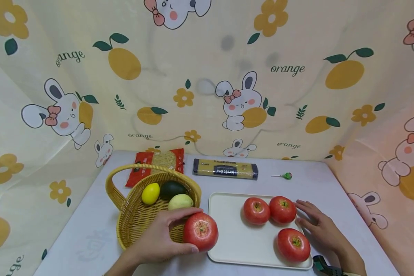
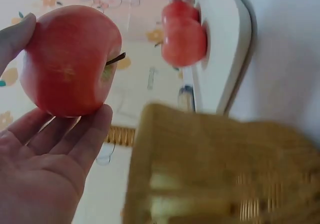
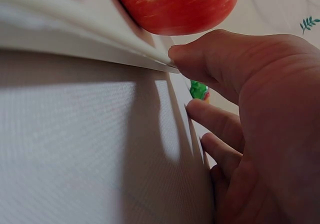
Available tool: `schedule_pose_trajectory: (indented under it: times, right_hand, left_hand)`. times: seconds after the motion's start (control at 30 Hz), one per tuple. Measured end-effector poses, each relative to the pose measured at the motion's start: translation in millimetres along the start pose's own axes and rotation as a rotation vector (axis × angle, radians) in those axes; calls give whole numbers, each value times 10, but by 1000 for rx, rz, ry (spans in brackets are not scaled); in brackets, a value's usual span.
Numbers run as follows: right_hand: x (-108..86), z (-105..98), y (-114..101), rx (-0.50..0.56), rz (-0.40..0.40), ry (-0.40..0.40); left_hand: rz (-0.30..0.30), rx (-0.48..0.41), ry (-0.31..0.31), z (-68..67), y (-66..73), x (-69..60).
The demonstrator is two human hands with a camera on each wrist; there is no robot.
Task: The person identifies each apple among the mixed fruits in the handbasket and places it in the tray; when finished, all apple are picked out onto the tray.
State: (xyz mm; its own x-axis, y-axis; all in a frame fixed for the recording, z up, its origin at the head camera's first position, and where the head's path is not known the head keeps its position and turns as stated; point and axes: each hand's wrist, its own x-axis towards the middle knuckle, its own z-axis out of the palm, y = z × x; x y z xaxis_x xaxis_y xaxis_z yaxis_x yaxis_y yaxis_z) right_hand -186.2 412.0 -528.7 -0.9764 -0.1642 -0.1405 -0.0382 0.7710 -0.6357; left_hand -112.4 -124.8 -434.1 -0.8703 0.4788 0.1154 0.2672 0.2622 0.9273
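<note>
My left hand [image 1: 158, 239] grips a red apple [image 1: 201, 232] between thumb and fingers, above the gap between the wicker basket [image 1: 122, 226] and the white tray [image 1: 241, 253]. In the left wrist view the held apple [image 2: 72, 59] shows its stem, with fingers beneath it. Three more red apples lie on the tray: one [image 1: 257, 211] near the middle, another [image 1: 283, 209] beside it, a third [image 1: 293, 245] at the front right. My right hand [image 1: 319, 226] is at the tray's right edge, its thumb at the rim [image 3: 150, 54] and its other fingers loosely extended by the tabletop.
The basket holds a lemon [image 1: 150, 193], a dark green avocado-like fruit [image 1: 173, 189] and a pale yellow-green fruit [image 1: 181, 201]; its handle [image 1: 114, 191] arches up. Behind lie a red pasta bag [image 1: 163, 160], a spaghetti pack [image 1: 225, 169] and a green lollipop [image 1: 287, 176].
</note>
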Motion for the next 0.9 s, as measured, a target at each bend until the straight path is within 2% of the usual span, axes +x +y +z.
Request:
schedule_pose_trajectory:
  times: [0.1, 0.3, 0.6, 0.83, 0.9]
  right_hand:
    - [-2, 7, -6, 1, -2, 2]
    - [-4, -3, -21, -8, -9, 5]
    - [-16, 1, -9, -13, -10, 7]
    - [-16, -4, -15, -10, -2, 3]
    - [-17, 0, -12, -8, -2, 1]
  left_hand:
    - [51, -22, -25, 109, -14, 72]
    - [90, -78, -79, 362, -58, 233]
    - [61, -81, -120, 793, -145, 443]
    - [54, -62, -122, 1038, -186, 625]
    - [33, -59, -119, 1099, -201, 675]
